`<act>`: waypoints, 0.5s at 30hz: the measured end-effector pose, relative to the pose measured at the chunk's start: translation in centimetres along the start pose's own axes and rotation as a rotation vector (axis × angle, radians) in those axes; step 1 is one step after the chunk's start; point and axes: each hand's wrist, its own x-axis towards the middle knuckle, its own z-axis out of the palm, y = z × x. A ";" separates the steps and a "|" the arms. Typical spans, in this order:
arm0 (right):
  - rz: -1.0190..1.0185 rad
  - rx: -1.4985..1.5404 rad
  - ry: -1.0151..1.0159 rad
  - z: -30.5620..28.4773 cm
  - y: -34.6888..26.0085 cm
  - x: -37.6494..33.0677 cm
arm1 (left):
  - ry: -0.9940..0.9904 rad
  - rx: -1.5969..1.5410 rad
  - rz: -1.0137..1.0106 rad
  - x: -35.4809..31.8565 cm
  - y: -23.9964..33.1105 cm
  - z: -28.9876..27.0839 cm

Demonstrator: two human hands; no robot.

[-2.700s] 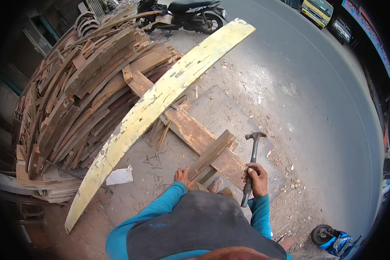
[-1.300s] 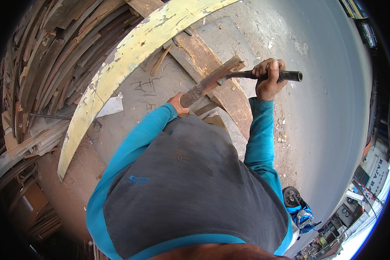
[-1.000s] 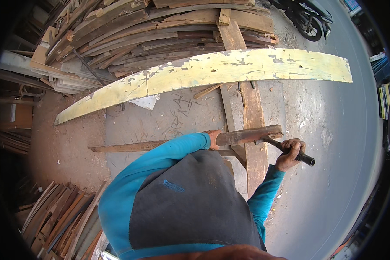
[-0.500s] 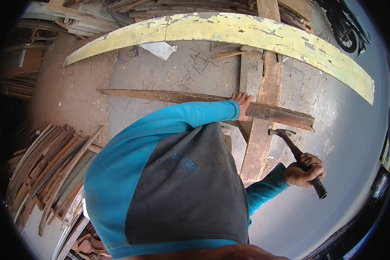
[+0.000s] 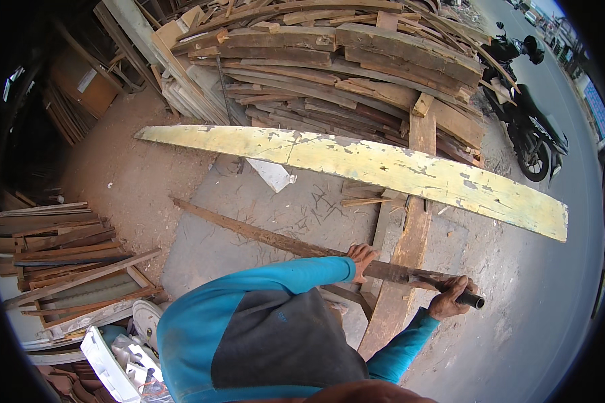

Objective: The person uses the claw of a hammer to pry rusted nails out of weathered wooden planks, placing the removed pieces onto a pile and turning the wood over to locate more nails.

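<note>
My left hand is curled over a long, narrow brown wooden beam, which runs crosswise in front of me. The beam rests on a wide, worn plank that stretches away from my body. In my right hand, closed near the beam's right end, is a hammer. The butt of its dark handle sticks out to the right. Its head is hard to make out against the beam.
A long board with peeling pale yellow paint lies across the far side. Behind it rises a pile of old timber. Wooden strips and a white box are at left. A motorcycle stands at far right.
The hammer has moved from in front of the beam's right end up over it, with my right hand. My view has tilted up, showing more of the timber pile and street.
</note>
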 end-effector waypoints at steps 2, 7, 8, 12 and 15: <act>-0.043 -0.043 -0.006 0.4 -0.4 -0.1 | -0.063 -0.050 -0.088 -1.9 -2.0 -1.7; -0.069 0.012 0.063 1.0 -1.4 0.2 | 0.108 -0.163 -0.779 -9.8 -11.4 -4.6; -0.080 -0.006 0.094 1.3 -1.2 0.3 | 0.120 -0.247 -1.036 -11.2 -14.0 -3.9; -0.174 -0.144 0.114 2.2 -0.6 0.3 | 0.380 -0.812 -1.756 -15.8 -24.2 0.3; -0.162 -0.157 0.171 3.1 -0.6 0.1 | 0.663 -1.259 -1.802 -18.5 -27.1 3.2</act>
